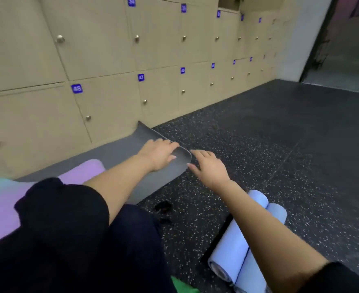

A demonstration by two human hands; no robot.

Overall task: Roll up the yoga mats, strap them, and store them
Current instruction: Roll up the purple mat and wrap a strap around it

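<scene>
A grey yoga mat [121,153] lies unrolled on the floor along the foot of the lockers, its far corner curled up against them. My left hand [157,154] rests on the mat's near end, fingers curled over its edge. My right hand [208,166] hovers with spread fingers just right of the mat's rounded corner, thumb close to it. Two light-blue rolled mats [244,235] lie side by side under my right forearm. A purple mat [0,208] lies flat at the left.
Beige numbered lockers [110,60] with round knobs form a wall on the left and ahead. Dark speckled rubber floor [280,144] stretches to the right. A small black object [163,206] lies by my knee. A green patch [182,286] shows at the bottom.
</scene>
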